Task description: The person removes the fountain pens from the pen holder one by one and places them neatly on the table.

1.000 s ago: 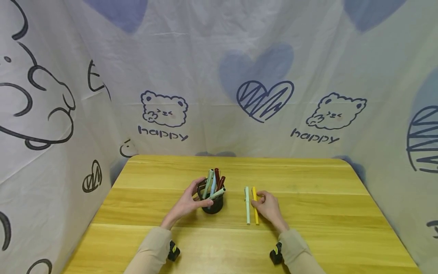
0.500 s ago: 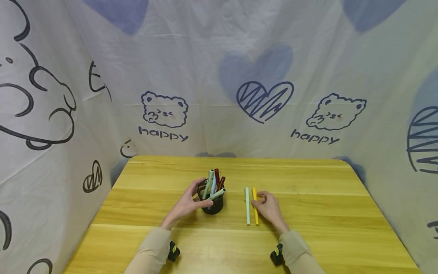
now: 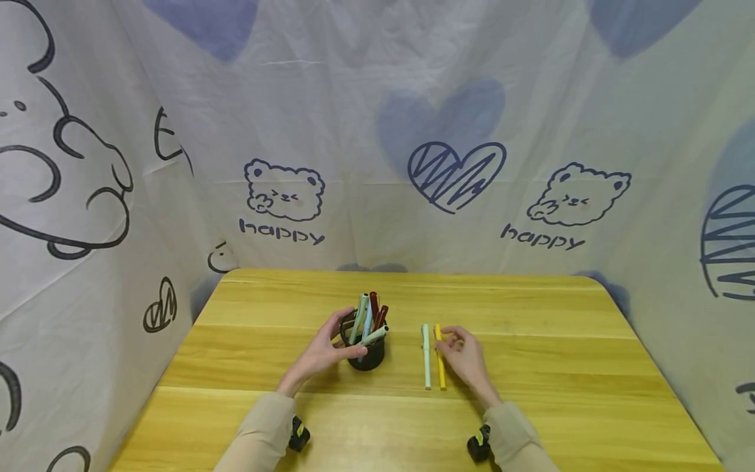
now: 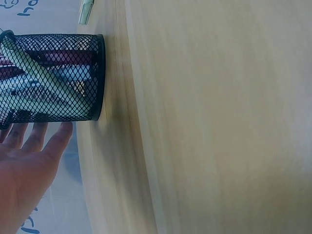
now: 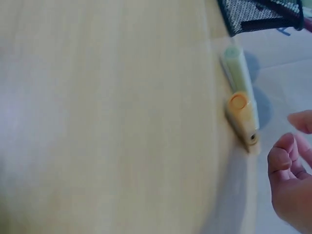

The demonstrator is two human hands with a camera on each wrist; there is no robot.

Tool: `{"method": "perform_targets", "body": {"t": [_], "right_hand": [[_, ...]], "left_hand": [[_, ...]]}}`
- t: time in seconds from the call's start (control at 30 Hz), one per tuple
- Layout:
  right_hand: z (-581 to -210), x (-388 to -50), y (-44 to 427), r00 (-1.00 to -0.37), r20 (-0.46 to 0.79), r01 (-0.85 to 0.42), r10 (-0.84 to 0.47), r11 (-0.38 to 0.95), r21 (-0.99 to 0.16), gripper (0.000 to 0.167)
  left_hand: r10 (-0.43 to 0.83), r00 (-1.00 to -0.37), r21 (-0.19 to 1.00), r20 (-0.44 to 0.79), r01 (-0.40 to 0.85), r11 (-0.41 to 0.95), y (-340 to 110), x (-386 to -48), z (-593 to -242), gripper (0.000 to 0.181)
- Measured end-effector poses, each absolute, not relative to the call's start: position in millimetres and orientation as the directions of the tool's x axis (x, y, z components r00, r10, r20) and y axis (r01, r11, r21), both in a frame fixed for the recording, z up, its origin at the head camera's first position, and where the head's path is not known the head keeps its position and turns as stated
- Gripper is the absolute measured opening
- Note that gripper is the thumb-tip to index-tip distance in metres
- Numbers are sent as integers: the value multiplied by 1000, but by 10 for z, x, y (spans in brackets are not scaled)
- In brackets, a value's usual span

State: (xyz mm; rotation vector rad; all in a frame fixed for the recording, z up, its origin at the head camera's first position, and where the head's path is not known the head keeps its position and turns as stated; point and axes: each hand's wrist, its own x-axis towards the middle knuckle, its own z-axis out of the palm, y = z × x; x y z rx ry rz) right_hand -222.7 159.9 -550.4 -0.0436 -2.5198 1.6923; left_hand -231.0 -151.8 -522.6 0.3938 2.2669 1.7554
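Note:
A black mesh pen cup (image 3: 368, 357) stands upright on the table, holding several green, blue and dark red pens. My left hand (image 3: 321, 351) grips the cup from its left side, thumb in front and fingers behind; in the left wrist view fingertips of the left hand (image 4: 29, 170) meet the mesh of the cup (image 4: 53, 78). To the right lie a pale green pen (image 3: 426, 360) and a yellow pen (image 3: 440, 367), side by side. The right hand (image 3: 466, 357) is at the yellow pen's right, fingers bent; in the right wrist view a gap shows between the right hand (image 5: 292, 180) and the yellow pen (image 5: 241, 114).
The wooden table (image 3: 566, 393) has a printed cloth (image 3: 366, 131) hanging behind it and at both sides. Each wrist carries a small black device, one at the left sleeve (image 3: 299, 434) and one at the right (image 3: 479, 446).
My right hand has shifted slightly, its index finger reaching a little farther up beside the yellow pen. The left hand, cup and pens have hardly moved.

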Motion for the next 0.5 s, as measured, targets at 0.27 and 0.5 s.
{"method": "perform_targets", "body": {"t": [0.27,0.5], "right_hand": [[-5278,-2145,1421,-975,202,-217,-91,214,-952,25],[-5123,-2115,1225,-906,312,-366,-287,155,-918,31]], "left_hand": [[356,-934,969,-33,57,240,-1510,-2319,-5221,93],[353,-935,969,-33,57,240,-1501,-2323,-5230,93]]}}
